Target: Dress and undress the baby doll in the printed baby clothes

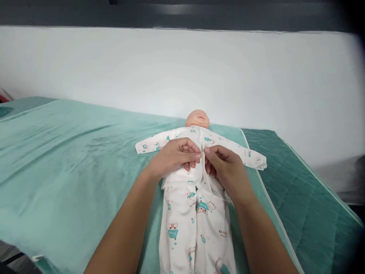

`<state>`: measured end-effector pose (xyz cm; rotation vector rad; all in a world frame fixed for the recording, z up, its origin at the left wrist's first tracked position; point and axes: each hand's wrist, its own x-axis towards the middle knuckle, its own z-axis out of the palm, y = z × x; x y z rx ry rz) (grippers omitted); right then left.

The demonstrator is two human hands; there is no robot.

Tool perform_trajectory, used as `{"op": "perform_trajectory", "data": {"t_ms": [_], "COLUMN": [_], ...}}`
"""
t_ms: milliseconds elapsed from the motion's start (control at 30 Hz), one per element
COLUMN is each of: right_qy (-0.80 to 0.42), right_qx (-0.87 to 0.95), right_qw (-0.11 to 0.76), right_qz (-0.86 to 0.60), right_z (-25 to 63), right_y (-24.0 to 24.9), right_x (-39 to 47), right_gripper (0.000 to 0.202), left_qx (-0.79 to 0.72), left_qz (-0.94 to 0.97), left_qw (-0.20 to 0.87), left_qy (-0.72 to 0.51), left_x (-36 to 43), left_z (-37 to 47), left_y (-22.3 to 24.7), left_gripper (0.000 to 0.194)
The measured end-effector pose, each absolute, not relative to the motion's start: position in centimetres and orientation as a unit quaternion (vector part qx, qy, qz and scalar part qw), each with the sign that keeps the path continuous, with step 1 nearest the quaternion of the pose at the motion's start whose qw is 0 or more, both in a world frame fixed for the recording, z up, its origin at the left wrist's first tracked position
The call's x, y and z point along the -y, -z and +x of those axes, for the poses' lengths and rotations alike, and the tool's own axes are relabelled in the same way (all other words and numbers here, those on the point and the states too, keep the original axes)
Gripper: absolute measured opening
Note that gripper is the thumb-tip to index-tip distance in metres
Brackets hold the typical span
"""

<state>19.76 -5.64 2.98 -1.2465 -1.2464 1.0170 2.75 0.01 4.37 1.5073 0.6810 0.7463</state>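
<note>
A baby doll [197, 118] lies on its back, head away from me, dressed in a white printed baby shirt [179, 176] and matching pants [179, 224]. The shirt's sleeves are spread out to both sides. Over the chest, my left hand [182, 154] is closed, thumb and fingers pinching the shirt's front edge near a small button or snap. Just to its right, my right hand [224, 163] pinches the other front edge of the shirt. Below my hands the front flaps hang apart. The fastener itself is partly hidden by my fingertips.
Under the doll spreads a light green blanket [71, 171]. A darker green quilted mat [308, 182] shows at the right, past the blanket's pale edge. Behind stands a white wall [171, 68] with a dark beam [171, 13] above.
</note>
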Motion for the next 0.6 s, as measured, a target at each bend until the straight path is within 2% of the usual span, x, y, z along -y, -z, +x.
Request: {"op": "perform_trajectory", "data": {"t_ms": [600], "right_qy": [-0.414], "right_qx": [0.535], "right_qw": [0.546], "right_qz": [-0.495], "right_z": [19.44], "right_y": [-2.78], "right_x": [5.81], "right_gripper": [0.032], "left_qx": [-0.322], "left_qz": [0.690], "left_qw": [0.579], "left_qy": [-0.291], "left_x": [0.28], "left_z": [2.54], "left_y": [-4.90], "left_gripper": [0.023]}}
